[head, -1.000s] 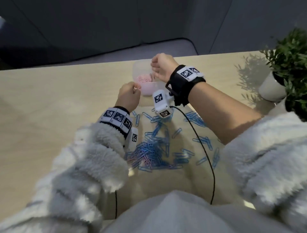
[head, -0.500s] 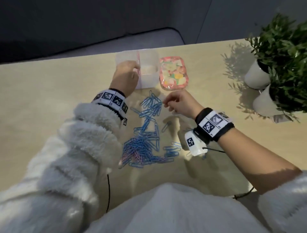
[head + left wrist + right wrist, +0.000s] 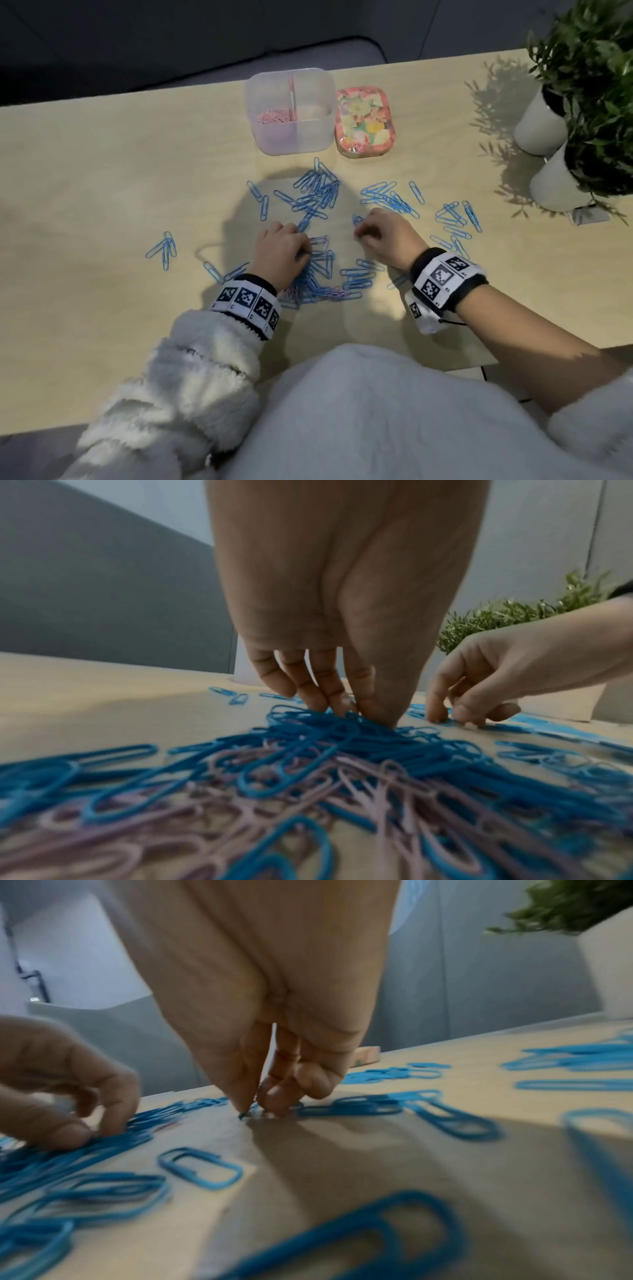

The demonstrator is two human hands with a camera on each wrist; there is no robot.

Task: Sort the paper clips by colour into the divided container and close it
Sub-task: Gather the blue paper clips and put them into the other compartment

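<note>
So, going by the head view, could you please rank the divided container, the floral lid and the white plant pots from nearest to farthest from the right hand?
From the right hand:
1. Floral lid, straight ahead, beside the container's right wall.
2. Divided container, ahead and leftward.
3. White plant pots, far right at the table edge.

head overhead; wrists low (shared clips [image 3: 317, 195])

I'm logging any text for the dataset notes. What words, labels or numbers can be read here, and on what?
No words are readable.
Left wristband: black-and-white square code patterns; tiny marks under them too small to read.
Right wristband: the same, tiny marks too small.
Lid: a colourful blurred print, no readable text.
</note>
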